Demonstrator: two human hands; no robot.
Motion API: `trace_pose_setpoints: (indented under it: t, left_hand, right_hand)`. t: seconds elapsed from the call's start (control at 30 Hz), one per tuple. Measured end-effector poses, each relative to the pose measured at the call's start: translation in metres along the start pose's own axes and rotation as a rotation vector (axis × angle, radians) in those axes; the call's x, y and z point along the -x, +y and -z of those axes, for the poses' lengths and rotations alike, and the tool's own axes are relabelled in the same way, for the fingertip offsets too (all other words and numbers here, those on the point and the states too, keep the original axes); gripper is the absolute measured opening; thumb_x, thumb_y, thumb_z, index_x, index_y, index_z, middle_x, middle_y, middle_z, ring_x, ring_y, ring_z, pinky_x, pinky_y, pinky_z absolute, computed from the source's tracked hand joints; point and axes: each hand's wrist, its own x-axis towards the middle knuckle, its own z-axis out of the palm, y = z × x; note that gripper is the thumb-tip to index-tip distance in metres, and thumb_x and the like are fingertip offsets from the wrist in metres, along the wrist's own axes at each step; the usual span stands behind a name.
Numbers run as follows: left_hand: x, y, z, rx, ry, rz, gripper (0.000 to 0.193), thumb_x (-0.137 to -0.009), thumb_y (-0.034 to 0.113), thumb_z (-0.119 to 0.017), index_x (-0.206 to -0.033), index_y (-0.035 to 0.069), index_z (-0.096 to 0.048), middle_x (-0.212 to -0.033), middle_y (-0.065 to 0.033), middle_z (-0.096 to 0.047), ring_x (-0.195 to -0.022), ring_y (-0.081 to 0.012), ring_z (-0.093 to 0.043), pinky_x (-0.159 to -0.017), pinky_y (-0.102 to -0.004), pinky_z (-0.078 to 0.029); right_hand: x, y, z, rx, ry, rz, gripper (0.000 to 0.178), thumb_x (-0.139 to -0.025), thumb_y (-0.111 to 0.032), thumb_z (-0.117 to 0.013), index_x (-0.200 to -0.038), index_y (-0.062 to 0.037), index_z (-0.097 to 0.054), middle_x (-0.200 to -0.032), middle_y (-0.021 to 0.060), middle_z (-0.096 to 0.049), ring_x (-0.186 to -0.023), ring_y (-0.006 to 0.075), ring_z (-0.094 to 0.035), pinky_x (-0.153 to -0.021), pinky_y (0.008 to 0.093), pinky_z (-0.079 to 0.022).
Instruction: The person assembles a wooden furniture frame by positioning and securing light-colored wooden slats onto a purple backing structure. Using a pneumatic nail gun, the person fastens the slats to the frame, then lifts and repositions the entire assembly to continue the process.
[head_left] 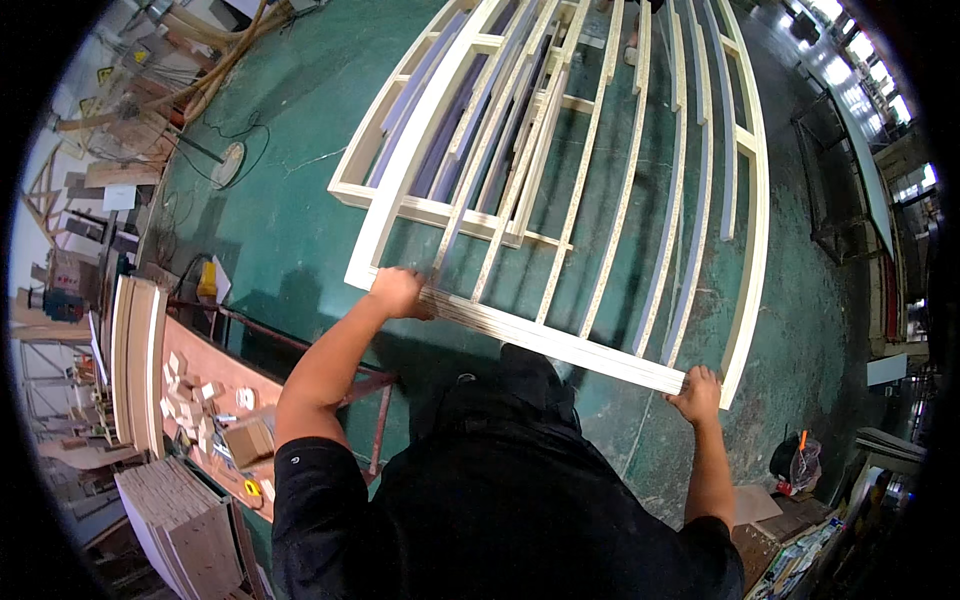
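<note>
A long pale wooden frame (555,345) with several lengthwise slats stretches away from me. My left hand (400,293) is closed over its near rail, close to the left corner. At the right end of the same rail, my right hand (697,395) grips near the corner, fingers wrapped over the wood. Some slats look like chipboard, others are grey-purple on their sides. Below and left of this frame shows another wooden frame (425,210), partly covered by it. The undersides of both hands' grips are hidden.
At the far end, part of another person (632,52) shows. On my left stands a workbench (285,390) with wood blocks (190,405) and a yellow tape measure (252,488). Stacked boards (180,520) are beside it. A dark metal rack (825,190) stands right, and a bucket (795,465) lower right.
</note>
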Motion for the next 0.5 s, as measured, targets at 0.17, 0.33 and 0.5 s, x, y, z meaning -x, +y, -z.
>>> trace_pose_setpoints:
  t: [0.17,0.33,0.5]
  left_hand:
    - [-0.081,-0.105,0.012,0.032,-0.184,0.035,0.071,-0.059,0.067,-0.082,-0.100,0.010,-0.071,-0.102,-0.0123,-0.073,-0.095,-0.0324,-0.072,-0.082,-0.0460,-0.059]
    - [-0.142,-0.221,-0.001,0.059,-0.127,0.020,0.064,-0.063,0.063,-0.081,-0.093,0.007,-0.071,-0.098,-0.0151,-0.072,-0.094,-0.0358,-0.071,-0.084,-0.0483,-0.058]
    - [-0.172,-0.315,-0.027,0.019,-0.161,-0.009,0.064,-0.062,0.060,-0.083,-0.099,0.009,-0.073,-0.103,-0.0137,-0.073,-0.099,-0.0346,-0.072,-0.087,-0.0468,-0.058]
  right_hand:
    - [-0.106,-0.074,-0.002,0.073,-0.093,-0.025,0.058,-0.060,-0.040,-0.090,-0.097,-0.0085,-0.059,-0.103,0.0109,-0.061,-0.103,0.0358,-0.059,-0.086,0.0521,-0.046]
    - [-0.203,-0.165,-0.018,0.070,-0.123,-0.055,0.059,-0.059,-0.042,-0.091,-0.099,-0.0095,-0.063,-0.105,0.0099,-0.063,-0.105,0.0353,-0.060,-0.089,0.0527,-0.047]
    - [-0.257,-0.242,-0.066,0.107,-0.129,-0.047,0.060,-0.060,-0.043,-0.091,-0.097,-0.0072,-0.060,-0.103,0.0116,-0.062,-0.103,0.0355,-0.060,-0.087,0.0524,-0.049]
